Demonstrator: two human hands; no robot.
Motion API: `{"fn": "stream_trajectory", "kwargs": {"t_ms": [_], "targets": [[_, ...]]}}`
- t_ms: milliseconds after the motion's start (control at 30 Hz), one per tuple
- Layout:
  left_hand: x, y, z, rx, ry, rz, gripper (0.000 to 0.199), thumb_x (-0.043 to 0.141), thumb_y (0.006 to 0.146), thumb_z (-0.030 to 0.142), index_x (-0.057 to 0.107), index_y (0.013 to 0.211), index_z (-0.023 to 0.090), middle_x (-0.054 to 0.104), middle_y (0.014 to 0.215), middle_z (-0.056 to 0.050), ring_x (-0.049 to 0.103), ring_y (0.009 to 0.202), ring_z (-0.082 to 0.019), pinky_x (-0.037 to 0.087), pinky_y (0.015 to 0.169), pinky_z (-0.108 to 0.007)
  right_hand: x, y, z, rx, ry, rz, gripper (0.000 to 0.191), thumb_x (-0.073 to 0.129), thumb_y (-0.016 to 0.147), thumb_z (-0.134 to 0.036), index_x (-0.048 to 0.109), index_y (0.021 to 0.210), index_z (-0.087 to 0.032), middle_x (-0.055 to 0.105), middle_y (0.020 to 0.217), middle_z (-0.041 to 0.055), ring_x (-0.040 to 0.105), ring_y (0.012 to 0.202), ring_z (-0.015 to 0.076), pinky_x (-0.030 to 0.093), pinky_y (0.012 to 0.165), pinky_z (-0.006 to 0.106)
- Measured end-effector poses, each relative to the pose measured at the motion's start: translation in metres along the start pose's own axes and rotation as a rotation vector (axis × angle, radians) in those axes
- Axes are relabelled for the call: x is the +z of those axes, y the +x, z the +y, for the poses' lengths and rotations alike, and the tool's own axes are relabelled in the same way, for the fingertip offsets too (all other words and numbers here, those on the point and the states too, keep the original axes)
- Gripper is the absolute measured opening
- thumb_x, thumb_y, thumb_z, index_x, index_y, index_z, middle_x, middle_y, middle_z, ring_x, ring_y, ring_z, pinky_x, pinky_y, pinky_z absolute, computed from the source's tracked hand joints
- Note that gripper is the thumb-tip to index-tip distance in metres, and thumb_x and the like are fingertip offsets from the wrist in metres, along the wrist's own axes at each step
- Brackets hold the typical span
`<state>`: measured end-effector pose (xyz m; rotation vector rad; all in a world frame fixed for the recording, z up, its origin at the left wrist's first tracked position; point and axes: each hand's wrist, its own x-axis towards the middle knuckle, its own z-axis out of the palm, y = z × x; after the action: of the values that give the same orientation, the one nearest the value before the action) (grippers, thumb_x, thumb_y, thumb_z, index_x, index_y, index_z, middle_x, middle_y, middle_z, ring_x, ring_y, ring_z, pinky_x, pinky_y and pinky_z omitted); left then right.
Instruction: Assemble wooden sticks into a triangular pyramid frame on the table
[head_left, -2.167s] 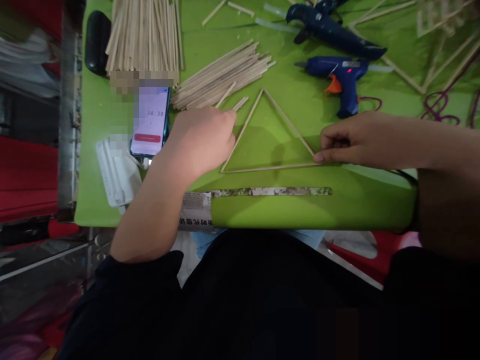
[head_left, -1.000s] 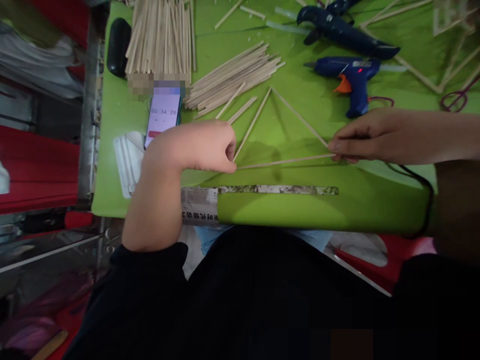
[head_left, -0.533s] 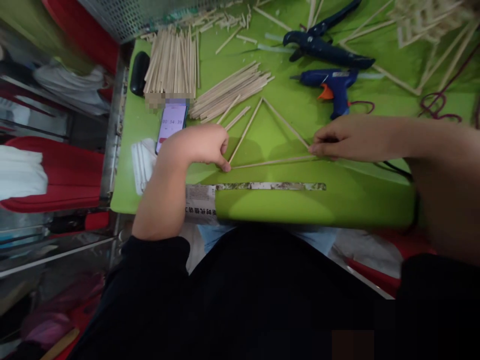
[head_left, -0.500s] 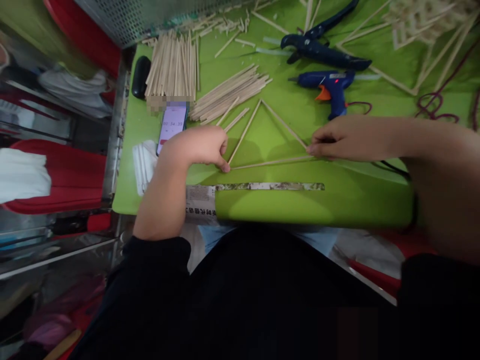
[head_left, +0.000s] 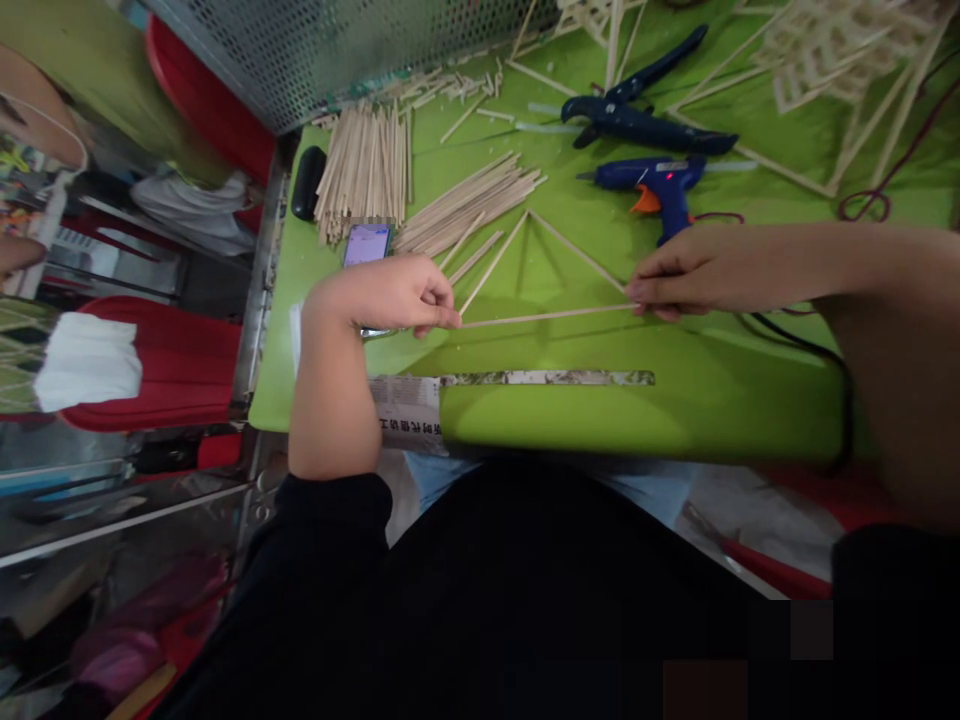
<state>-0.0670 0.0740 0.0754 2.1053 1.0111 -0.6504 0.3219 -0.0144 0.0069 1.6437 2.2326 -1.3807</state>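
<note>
Now the left hand and right hand each pinch one end of the stick triangle — glue gun at one o'clock on the green table.

We hold both forearms out, bare below dark sleeves. Our left hand curls loosely, fingertips pinched together at its right edge. Our right hand reaches in from the right, thumb and fingers pinched.

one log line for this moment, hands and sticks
left hand: pinches stick triangle left corner | right hand: pinches right corner | glue gun: behind, on green table
</note>
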Motion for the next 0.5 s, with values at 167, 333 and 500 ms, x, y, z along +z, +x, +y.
{"fn": "stream_trajectory", "kwargs": {"t_ms": [167,333,500], "targets": [[-0.002,-0.011,-0.006,0.113,-0.059,0.124,0.035,0.071,0.098,0.052,0.084,0.097,0.02,0.068,0.071,-0.003,0.051,0.058,-0.013,0.032,0.059,-0.029,-0.003,-0.004,-0.001,-0.065,0.082,-0.013,0.064,0.062,0.098,-0.085,0.071,0.081,-0.025,0.063,0.074,0.0051,0.05,0.062,0.0187,0.042,0.062,0.037],[-0.003,-0.015,-0.008,0.184,-0.086,0.183,0.036,0.07,0.098,0.052,0.082,0.093,0.018,0.068,0.073,-0.004,0.055,0.062,-0.013,0.035,0.06,-0.027,-0.005,-0.013,-0.01,-0.033,0.179,0.012,0.066,0.065,0.095,-0.089,0.068,0.082,-0.025,0.057,0.074,0.0031,0.046,0.062,0.0161,0.038,0.06,0.035],[-0.004,-0.013,-0.01,0.221,-0.099,0.153,0.036,0.068,0.1,0.051,0.079,0.091,0.018,0.066,0.071,-0.003,0.056,0.061,-0.012,0.037,0.061,-0.026,-0.007,-0.017,-0.019,-0.014,0.174,0.02,0.067,0.063,0.093,-0.092,0.067,0.082,-0.025,0.054,0.073,0.0026,0.044,0.063,0.0162,0.037,0.06,0.035]]}}
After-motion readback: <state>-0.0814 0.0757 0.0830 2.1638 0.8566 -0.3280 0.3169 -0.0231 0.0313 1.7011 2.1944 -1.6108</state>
